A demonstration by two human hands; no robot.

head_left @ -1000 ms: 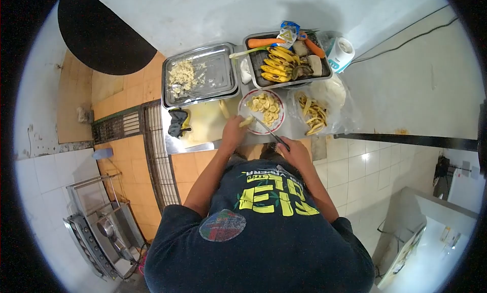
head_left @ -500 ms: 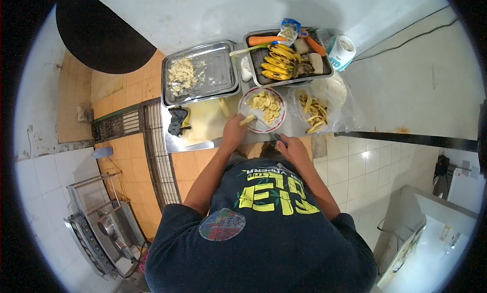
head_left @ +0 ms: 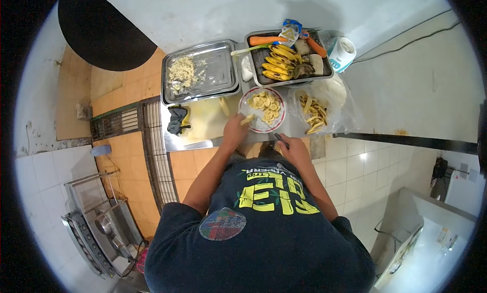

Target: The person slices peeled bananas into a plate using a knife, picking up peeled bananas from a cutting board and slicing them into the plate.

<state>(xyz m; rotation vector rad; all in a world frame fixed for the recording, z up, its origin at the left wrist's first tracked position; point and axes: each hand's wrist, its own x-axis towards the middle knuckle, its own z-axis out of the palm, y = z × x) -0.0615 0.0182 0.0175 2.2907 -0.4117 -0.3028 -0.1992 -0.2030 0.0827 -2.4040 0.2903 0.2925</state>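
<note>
My left hand (head_left: 235, 130) is closed on a peeled banana (head_left: 247, 120), its end over the left rim of a white plate with a red edge (head_left: 243, 110). Round banana slices (head_left: 268, 104) lie on that plate. To the right of the plate's near edge, my right hand (head_left: 293, 147) is closed on the dark handle of a knife (head_left: 280, 139); its blade is hard to make out. Another peeled piece (head_left: 224, 106) rests on the pale cutting board (head_left: 205, 121), up and left of my left hand.
Behind are a metal tray (head_left: 218, 79) with crumbled pale food and a dark tray (head_left: 253, 78) with bananas and carrots. Banana peels (head_left: 313, 114) lie on plastic at right, below a paper roll (head_left: 344, 49). A dark cloth (head_left: 177, 121) is at left.
The knife blade, earlier reaching over the plate to the banana, has swung down and is now hardly visible. My left hand stays nearly in place with the banana.
</note>
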